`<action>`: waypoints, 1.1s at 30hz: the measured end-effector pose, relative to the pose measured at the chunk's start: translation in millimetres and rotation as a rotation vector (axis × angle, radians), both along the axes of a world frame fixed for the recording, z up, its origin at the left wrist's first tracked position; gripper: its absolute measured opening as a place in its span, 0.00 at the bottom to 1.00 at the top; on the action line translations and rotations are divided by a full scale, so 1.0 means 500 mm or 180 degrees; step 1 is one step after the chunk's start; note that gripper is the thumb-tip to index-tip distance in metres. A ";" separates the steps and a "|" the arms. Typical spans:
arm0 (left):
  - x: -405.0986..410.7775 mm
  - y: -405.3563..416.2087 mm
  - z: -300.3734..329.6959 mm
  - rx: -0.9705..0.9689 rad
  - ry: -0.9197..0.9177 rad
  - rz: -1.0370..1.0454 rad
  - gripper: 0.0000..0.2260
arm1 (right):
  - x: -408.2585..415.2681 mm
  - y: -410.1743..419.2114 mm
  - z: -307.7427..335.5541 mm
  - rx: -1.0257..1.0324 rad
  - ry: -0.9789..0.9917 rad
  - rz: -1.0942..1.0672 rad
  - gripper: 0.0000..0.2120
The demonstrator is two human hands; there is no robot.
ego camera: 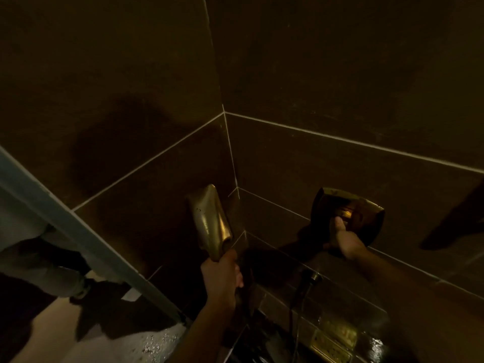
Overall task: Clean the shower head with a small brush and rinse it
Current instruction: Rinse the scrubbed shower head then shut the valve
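Note:
My left hand (222, 277) grips the handle of a gold hand-held shower head (209, 221), held upright near the corner of the dark tiled walls with its back towards me. My right hand (343, 239) reaches to the gold shower control (348, 214) on the right wall, its fingers curled on the lever in the middle of the plate. A dark hose (297, 307) hangs from a wall outlet (313, 276) below the control. No brush is visible.
A glass shower door edge (78, 231) runs diagonally at the left, with a light floor (86, 344) beyond it. A gold floor drain or fitting (332, 339) glints on the wet floor at the lower right. Dark tiled walls close in on both sides.

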State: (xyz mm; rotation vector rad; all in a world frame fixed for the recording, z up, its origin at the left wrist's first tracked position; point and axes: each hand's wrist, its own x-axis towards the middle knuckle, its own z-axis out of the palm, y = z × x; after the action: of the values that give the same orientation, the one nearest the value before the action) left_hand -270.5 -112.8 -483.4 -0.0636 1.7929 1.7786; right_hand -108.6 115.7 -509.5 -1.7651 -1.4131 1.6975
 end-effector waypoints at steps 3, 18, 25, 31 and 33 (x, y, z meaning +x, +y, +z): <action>-0.010 -0.009 -0.004 0.0006 0.0000 -0.0033 0.06 | -0.001 -0.004 0.004 0.0069 -0.0088 0.0134 0.26; -0.015 -0.024 -0.007 -0.0064 0.0189 -0.0054 0.07 | -0.012 -0.018 0.004 0.0026 0.0173 -0.0126 0.30; -0.019 -0.022 0.004 -0.0031 0.0253 -0.0020 0.09 | -0.016 -0.022 0.014 0.0036 -0.0128 -0.0170 0.30; -0.017 -0.028 0.011 -0.0050 0.0245 -0.0041 0.13 | -0.018 -0.022 0.018 0.0148 -0.0297 -0.0315 0.30; -0.012 -0.031 0.013 -0.0059 0.0238 -0.0090 0.13 | -0.016 -0.021 0.018 0.0078 -0.0267 -0.0294 0.31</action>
State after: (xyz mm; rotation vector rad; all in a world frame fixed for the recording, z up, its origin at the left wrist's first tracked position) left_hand -276.6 -128.3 -476.8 0.0210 1.8536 1.7659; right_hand -116.8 105.1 -500.5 -1.8779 -1.3576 1.5701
